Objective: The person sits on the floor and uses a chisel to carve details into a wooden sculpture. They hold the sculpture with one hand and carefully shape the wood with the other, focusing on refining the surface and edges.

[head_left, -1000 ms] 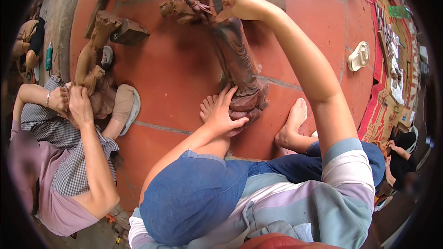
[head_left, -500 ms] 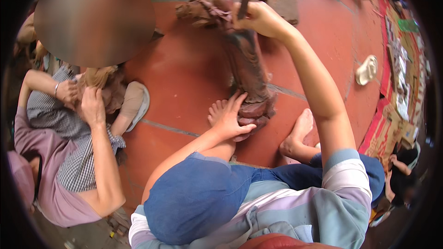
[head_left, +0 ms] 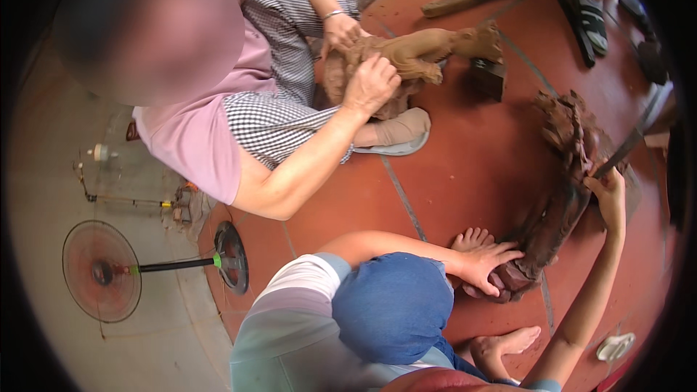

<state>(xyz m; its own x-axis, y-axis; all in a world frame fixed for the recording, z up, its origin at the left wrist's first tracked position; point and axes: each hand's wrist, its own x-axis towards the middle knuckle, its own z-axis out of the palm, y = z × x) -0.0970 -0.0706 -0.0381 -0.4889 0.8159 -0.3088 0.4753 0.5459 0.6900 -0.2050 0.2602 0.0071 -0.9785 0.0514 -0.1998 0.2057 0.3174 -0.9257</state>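
Observation:
A dark reddish-brown wooden carving point(head_left: 555, 221) lies tilted on the tiled floor, its gnarled, branching end away from me. Across its rounded near end my left hand point(head_left: 490, 265) rests with fingers spread, pressing on the wood beside my bare foot point(head_left: 473, 239). Close to the carving's upper part, my right hand point(head_left: 611, 192) is closed around a long, dark, flat strip-like tool point(head_left: 633, 144). The strip slants up and to the right from my fingers. Its exact kind is not clear, and its lower end is hidden at my fingers.
To the left, a seated person point(head_left: 268, 167) holds a lighter brown carved wooden figure point(head_left: 417, 49). A standing fan point(head_left: 102, 270) is at far left. A wooden bar point(head_left: 472, 0) lies beyond, a striped shoe point(head_left: 594, 25) at far right, a pale sandal point(head_left: 616, 347) near right.
The view has swung left, so the carving and my hands now appear farther right, and the seated person and fan show more fully. My left hand stays on the carving; my right keeps the strip.

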